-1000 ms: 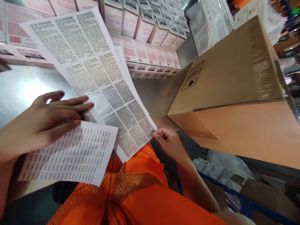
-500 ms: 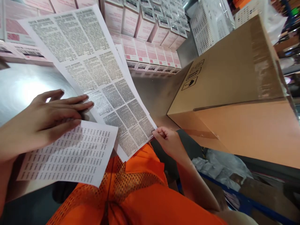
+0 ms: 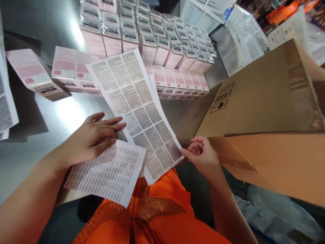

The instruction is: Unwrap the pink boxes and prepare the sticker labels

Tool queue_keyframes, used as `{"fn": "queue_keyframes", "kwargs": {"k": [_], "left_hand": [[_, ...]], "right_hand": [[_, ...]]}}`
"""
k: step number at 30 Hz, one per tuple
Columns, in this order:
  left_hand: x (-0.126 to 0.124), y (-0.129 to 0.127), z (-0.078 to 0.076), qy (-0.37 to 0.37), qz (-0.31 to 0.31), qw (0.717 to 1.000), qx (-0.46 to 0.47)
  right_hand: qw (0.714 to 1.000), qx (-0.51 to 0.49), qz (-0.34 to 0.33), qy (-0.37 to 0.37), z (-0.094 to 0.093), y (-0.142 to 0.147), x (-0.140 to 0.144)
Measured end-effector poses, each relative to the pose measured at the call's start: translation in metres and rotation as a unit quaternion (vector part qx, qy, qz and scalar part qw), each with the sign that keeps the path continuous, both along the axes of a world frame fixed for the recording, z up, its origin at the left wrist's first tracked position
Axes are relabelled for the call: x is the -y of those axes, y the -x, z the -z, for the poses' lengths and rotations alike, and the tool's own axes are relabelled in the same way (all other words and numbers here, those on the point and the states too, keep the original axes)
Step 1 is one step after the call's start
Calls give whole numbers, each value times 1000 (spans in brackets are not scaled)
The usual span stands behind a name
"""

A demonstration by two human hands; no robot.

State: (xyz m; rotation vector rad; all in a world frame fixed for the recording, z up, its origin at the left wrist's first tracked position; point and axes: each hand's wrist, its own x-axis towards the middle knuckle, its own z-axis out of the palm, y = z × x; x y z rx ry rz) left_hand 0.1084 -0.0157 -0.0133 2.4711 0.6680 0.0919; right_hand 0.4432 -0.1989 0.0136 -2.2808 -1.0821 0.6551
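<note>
A long sheet of printed text labels [image 3: 142, 101] lies slantwise in front of me, with more paper showing beneath its right edge. At its lower right corner my right hand [image 3: 203, 156] is closed, thumb tip at the edge and the other fingers curled. My left hand [image 3: 93, 137] lies with its fingers stretched out, fingertips at the left edge of the long sheet. Its thumb rests over the top edge of a smaller sheet of tiny labels [image 3: 109, 171], which overhangs the table's front edge. What is under the left palm is hidden.
Pink-and-white boxes [image 3: 177, 79] stand in rows behind the sheets, and a few more pink boxes [image 3: 31, 73] stand at left. A large cardboard carton [image 3: 259, 98] is on the right. White plastic baskets [image 3: 233, 51] are behind it. Another printed sheet [image 3: 6, 98] shows at far left.
The view has shifted, so the sheets and hands appear farther right and lower, and more boxes show at left. My right hand's fingers look slightly looser at the sheet's corner.
</note>
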Motion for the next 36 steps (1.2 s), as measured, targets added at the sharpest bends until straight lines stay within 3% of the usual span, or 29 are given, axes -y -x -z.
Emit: {"fn": "queue_keyframes", "kwargs": {"k": [3, 5, 9, 12, 18, 26, 36], "left_hand": [[0, 0, -1, 8, -1, 1000, -5], [0, 0, -2, 14, -1, 1000, 3], [1, -1, -3, 28, -3, 999, 28], [1, -2, -5, 32, -1, 999, 30], [5, -5, -11, 21, 28, 999, 26], [6, -7, -10, 11, 57, 998, 26], [10, -7, -15, 3, 62, 997, 53]], "right_hand": [[994, -19, -19, -106, 7, 7, -47], [989, -11, -64, -133, 13, 17, -87], [988, -8, -123, -93, 22, 32, -151], [990, -14, -121, -72, 24, 32, -170], [985, -108, -109, -80, 29, 18, -163], [978, -137, -84, -132, 28, 14, -134], [972, -177, -63, -141, 19, 22, -111]]}}
